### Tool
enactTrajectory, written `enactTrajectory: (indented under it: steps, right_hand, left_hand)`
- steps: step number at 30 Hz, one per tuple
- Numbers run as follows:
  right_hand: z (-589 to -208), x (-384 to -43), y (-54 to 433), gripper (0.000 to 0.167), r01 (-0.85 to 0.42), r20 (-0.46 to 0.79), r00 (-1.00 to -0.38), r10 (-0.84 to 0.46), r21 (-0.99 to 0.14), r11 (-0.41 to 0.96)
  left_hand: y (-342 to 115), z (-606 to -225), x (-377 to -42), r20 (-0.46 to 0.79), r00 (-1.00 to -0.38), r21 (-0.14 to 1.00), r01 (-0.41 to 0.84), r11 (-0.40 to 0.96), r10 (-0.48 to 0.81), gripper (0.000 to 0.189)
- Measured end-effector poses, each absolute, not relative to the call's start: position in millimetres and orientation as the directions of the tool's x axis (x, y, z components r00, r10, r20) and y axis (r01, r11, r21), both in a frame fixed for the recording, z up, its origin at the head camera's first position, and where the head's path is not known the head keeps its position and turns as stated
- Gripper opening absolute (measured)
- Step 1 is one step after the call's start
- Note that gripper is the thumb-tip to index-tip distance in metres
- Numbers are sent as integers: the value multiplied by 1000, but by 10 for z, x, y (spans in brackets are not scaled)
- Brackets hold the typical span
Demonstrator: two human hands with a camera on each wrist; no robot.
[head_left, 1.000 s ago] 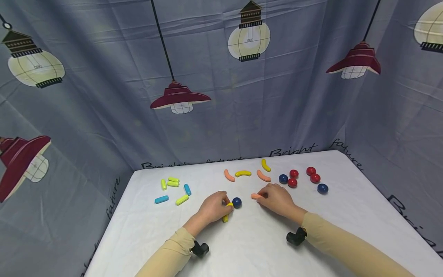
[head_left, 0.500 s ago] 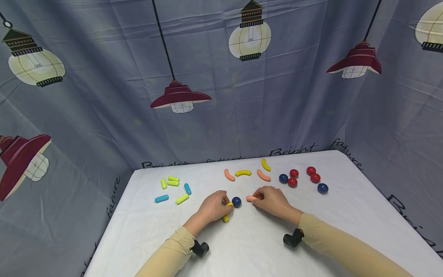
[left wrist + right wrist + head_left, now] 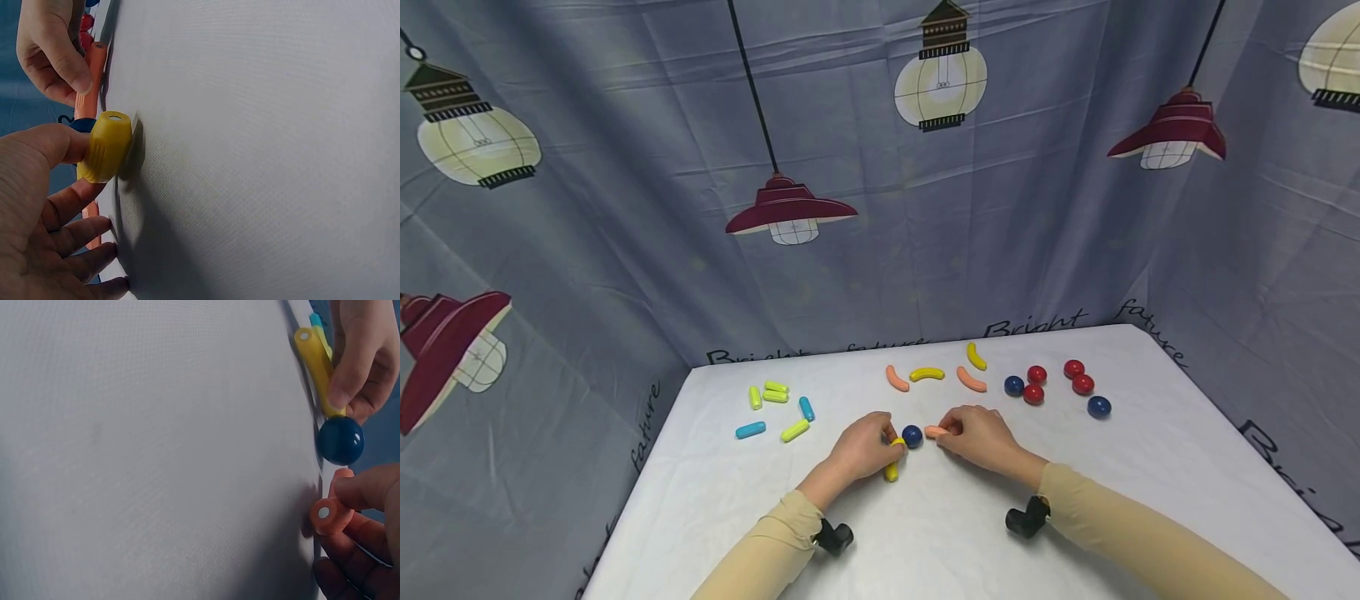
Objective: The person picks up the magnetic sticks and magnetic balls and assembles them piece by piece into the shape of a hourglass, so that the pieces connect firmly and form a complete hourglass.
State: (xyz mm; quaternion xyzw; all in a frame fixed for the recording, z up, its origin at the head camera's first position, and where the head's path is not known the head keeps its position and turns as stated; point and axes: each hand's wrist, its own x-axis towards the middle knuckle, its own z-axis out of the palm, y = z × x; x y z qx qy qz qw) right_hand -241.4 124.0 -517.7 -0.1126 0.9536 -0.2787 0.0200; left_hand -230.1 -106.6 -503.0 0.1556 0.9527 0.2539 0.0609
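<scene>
My left hand (image 3: 859, 448) pinches a yellow curved banana-shaped piece (image 3: 891, 472) between thumb and index finger, low over the white table (image 3: 970, 533). In the left wrist view the yellow piece (image 3: 107, 150) shows end-on, the other fingers spread below it. A dark blue ball (image 3: 912, 436) sits right at its far end. My right hand (image 3: 981, 435) pinches an orange curved piece (image 3: 934, 432), its tip pointing at the ball from the right. The right wrist view puts the ball (image 3: 341, 440) between the two held pieces, a narrow gap beside the orange piece (image 3: 331, 515).
Behind the hands lie more orange (image 3: 972, 380) and yellow (image 3: 927, 375) curved pieces. Several red balls (image 3: 1033, 394) and two blue balls (image 3: 1099, 407) sit at the right. Lime (image 3: 794, 431) and light blue (image 3: 750, 431) capsule-shaped pieces lie at the left. A printed curtain (image 3: 850, 283) rises behind the table.
My right hand has slid left with the orange piece, bringing its tip close to the blue ball. My left hand stays almost in place, holding the yellow piece.
</scene>
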Motion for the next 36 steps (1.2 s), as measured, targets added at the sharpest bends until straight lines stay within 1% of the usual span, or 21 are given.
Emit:
enactTrajectory:
  steps: [7, 28, 36]
  right_hand:
    - [-5188, -2412, 1226, 15, -231, 49, -969, -243, -538, 811]
    - [-5192, -2402, 1211, 15, -231, 54, -969, -240, -537, 811]
    - [-5197, -2386, 1215, 16, -245, 67, -966, -249, -535, 808]
  left_hand:
    - [-1063, -5042, -2305, -25, -941, 508, 278, 816, 336, 17]
    - [-1072, -5033, -2292, -28, -942, 507, 275, 817, 335, 19]
    - [-1067, -5054, -2295, -25, -941, 509, 279, 814, 338, 22]
